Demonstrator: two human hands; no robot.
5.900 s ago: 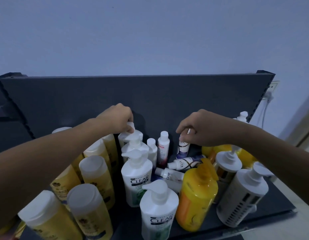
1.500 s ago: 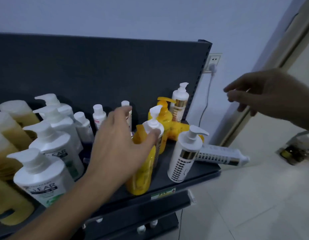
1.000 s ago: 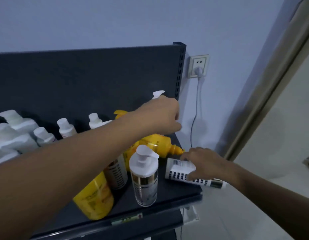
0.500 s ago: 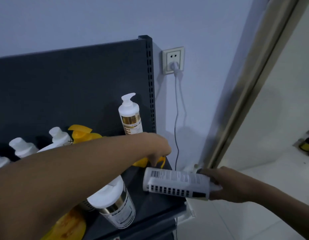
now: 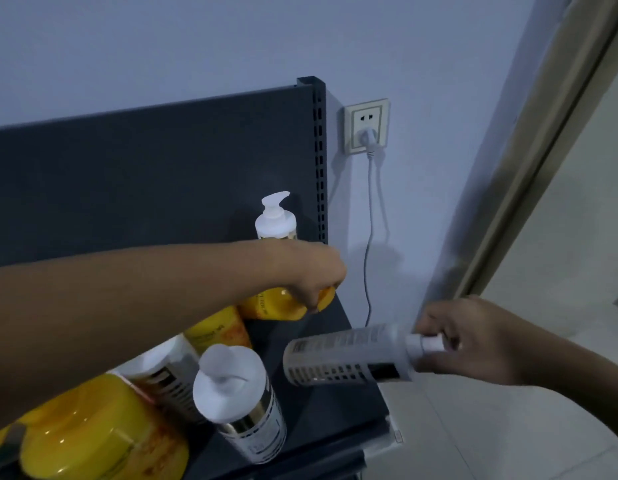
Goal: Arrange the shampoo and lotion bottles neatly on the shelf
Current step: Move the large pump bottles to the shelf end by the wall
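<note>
My right hand grips the pump end of a white bottle with a black grid pattern, holding it sideways just above the dark shelf at its right end. My left hand reaches across and closes on a yellow bottle lying tilted near the back. Behind my left hand a white pump bottle with a gold band stands upright against the back panel. Another white pump bottle stands at the front, with yellow bottles to its left.
The shelf's dark back panel ends in a perforated upright post. A wall socket with a plugged-in white cable is on the blue wall to the right. A door frame and tiled floor lie further right.
My right hand has lifted the grid-patterned bottle slightly off the shelf, pump end toward me. My left hand has closed on the tilted yellow bottle at the back. The view shifted left a little.
</note>
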